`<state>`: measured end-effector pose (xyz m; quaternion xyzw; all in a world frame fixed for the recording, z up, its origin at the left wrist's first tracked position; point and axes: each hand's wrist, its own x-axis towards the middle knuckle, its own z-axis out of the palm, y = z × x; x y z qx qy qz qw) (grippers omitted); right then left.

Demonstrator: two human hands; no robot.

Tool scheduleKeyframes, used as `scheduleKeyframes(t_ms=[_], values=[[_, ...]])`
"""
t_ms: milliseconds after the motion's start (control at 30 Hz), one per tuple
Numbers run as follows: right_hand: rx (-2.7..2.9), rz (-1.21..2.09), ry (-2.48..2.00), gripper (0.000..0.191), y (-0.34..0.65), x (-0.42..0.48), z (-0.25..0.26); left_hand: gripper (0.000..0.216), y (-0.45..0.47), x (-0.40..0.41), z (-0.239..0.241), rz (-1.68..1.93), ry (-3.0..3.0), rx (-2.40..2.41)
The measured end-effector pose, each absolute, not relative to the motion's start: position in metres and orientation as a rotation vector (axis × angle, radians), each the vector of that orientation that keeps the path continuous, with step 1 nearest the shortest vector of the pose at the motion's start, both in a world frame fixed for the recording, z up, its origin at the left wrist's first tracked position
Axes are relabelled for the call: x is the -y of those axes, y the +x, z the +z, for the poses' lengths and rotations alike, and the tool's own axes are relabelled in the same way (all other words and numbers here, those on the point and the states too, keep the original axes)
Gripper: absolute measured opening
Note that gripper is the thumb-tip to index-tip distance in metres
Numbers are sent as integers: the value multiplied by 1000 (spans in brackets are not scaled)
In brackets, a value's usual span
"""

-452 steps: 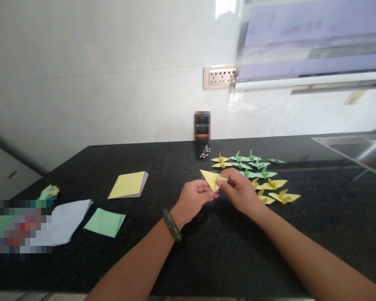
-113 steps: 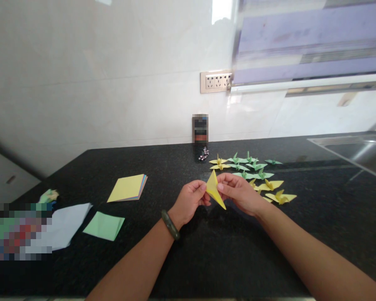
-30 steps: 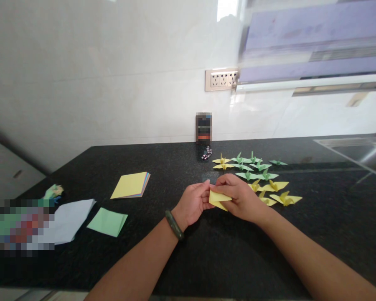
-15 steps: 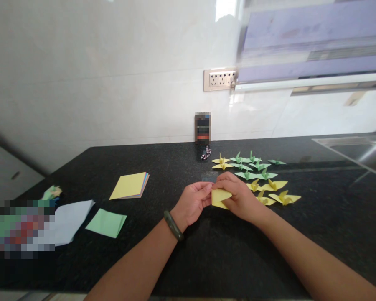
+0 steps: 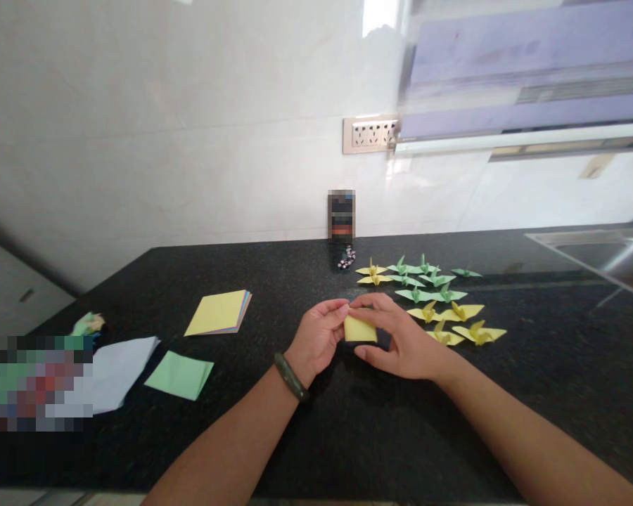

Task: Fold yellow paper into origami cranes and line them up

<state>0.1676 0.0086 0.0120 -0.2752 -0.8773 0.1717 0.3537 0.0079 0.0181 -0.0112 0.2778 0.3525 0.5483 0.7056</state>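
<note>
The folded yellow sheet (image 5: 361, 328) is smooth, matt paper, and the yellow cranes (image 5: 479, 333) over there look made of the same stuff. The black worktop (image 5: 316, 450) looks like polished, speckled stone (a pale streak of light lies across it). The wall (image 5: 190, 154) gleams, glossy; the sink (image 5: 612, 261) is shiny metal; the green bangle (image 5: 290, 377) looks smooth and polished.

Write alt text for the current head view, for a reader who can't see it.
A left hand pinches a small folded yellow paper over a black countertop; the right hand, thumb apart, touches its top edge. Yellow paper cranes and green paper cranes lie ahead and right, a paper stack and a green sheet left.
</note>
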Motion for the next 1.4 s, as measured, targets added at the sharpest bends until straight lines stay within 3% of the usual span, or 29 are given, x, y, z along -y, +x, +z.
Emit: scheduleKeyframes(t_ms=[133,233,333,600,1233,1400], values=[[2066,525,-822,32,162,-10,6,22,9,-18,-9,1272,653,-829],[1826,711,-1079,37,159,-14,-2,24,9,-18,-7,1354,675,-872],[1794,953,-1190,17,159,-18,-5,25,10,-19,-7,1421,697,-863],[1383,1204,-1153,21,162,-25,2,27,11,-14,-8,1299,997,-996],[1595,1046,-1118,20,165,-26,-5,28,6,-12,-10,1021,1517,-1286],[1676,975,-1149,19,169,-26,-3,24,8,-11,-10,1031,1419,-1169]])
